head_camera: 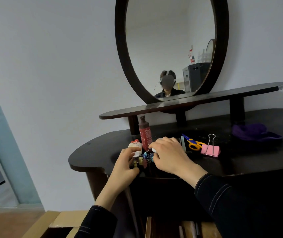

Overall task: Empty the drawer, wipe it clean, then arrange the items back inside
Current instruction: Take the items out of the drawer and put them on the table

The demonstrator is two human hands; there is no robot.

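On the dark dressing table [240,160] both my hands meet over a cluster of small binder clips [144,159], blue, yellow and red. My left hand [126,164] curls beside the clips and a small white tube with a red cap [134,148]. My right hand [168,155] reaches in from the right, fingers curled around the blue clips and a small white object. A tall red bottle [145,133] stands just behind. The open drawer [187,227] shows at the bottom edge, with pens inside, mostly hidden by my right sleeve.
Blue-and-yellow scissors [193,143], a large pink binder clip [210,149] and a purple cloth [254,132] lie on the table to the right. A raised shelf [197,102] with an oval mirror stands behind. A cardboard box [58,224] sits on the floor at the left.
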